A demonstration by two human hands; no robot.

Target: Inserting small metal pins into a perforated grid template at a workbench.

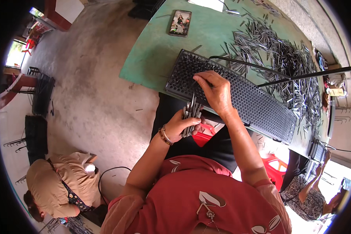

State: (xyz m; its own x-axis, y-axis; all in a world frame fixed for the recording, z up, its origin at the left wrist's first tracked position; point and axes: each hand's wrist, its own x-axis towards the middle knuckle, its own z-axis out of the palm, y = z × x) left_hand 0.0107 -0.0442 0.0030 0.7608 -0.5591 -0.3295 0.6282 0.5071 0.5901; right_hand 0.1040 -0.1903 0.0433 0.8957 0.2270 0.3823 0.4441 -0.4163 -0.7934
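A bundle of thin, dark grey metal-looking strips (192, 114) stands upright in my left hand (177, 126), its fingers wrapped round it just off the table's near edge. Beside it, a long black tray (257, 103) with rows of small round holes lies slantwise along that edge. My right hand (218, 93) is over the left part of the tray, thumb and fingertips pinched together close to its surface. Whatever sits between those fingertips is too small and dark to make out. Near the tray's left end, the holes look filled with dark pieces.
Loose dark strips (292, 58) lie heaped on the green table (148, 54) beyond the tray. A black rod frame (319, 73) crosses above them. Farther left is a phone (179, 23). People sit at lower left (58, 187) and lower right (306, 199); a red stool (275, 171) stands below.
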